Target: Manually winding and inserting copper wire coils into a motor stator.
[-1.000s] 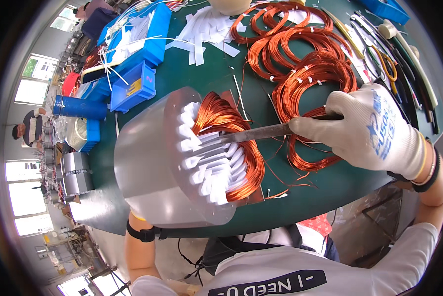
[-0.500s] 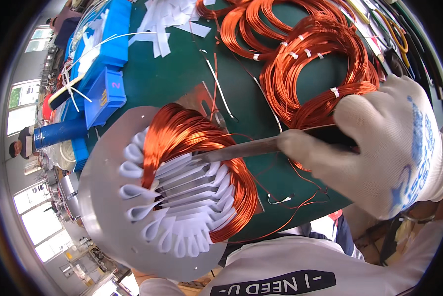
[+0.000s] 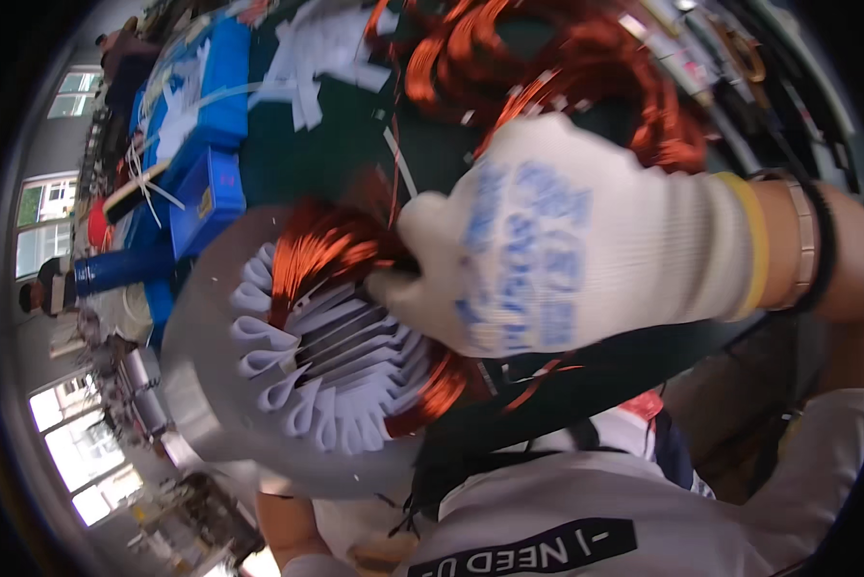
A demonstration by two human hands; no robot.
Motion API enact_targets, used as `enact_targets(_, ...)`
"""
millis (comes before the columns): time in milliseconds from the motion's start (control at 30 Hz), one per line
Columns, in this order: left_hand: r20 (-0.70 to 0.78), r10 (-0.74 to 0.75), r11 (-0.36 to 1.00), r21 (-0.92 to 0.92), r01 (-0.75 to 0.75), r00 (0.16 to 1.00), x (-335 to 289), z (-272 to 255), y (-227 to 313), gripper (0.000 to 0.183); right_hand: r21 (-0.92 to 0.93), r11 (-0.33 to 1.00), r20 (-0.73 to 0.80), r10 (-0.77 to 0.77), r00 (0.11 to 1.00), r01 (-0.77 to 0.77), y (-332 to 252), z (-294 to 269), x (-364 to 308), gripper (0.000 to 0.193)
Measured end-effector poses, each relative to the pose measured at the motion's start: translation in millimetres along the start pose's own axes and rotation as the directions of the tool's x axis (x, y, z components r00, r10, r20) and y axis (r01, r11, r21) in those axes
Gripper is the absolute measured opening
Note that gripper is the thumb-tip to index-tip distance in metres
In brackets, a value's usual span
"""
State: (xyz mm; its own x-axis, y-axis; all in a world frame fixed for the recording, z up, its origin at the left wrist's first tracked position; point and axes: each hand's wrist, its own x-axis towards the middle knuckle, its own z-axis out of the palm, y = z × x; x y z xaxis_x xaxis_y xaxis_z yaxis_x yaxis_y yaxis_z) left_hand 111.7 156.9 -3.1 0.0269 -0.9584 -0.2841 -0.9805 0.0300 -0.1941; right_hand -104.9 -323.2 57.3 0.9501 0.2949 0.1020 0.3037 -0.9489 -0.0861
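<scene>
A round grey metal motor stator stands at the left of the workbench. White folded paper slot liners ring its bore. A copper wire winding arches over its top, with more copper at the lower right. My right hand, in a white knitted glove with blue print, is at the winding's right side. Its thumb and fingers are curled together there; motion blur and the glove hide what is between them. My left forearm comes in below the stator, and the hand itself is hidden behind the metal.
Bundled copper wire coils lie at the back of the green bench. Loose white paper strips are spread at the far left of it. Blue bins and a blue cylinder stand left. Long tools line the back right.
My right hand has moved left, up against the winding. The flat blade-like tool it held over the stator is no longer visible. The view has shifted slightly.
</scene>
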Motion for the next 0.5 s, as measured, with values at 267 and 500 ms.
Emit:
enact_targets(267,-0.258,-0.038,0.958,0.266,0.109,0.965,67.0,32.6,-4.4,0.102,0.657,0.733,-0.212,0.404,0.890,-0.175,33.2,-42.3,-93.9,0.026)
enact_targets(500,-0.371,-0.047,0.880,0.424,0.215,0.927,109.0,31.5,-10.3,0.103,0.330,0.400,-0.360,0.891,0.278,-0.855,137.2,0.8,-268.8,0.028)
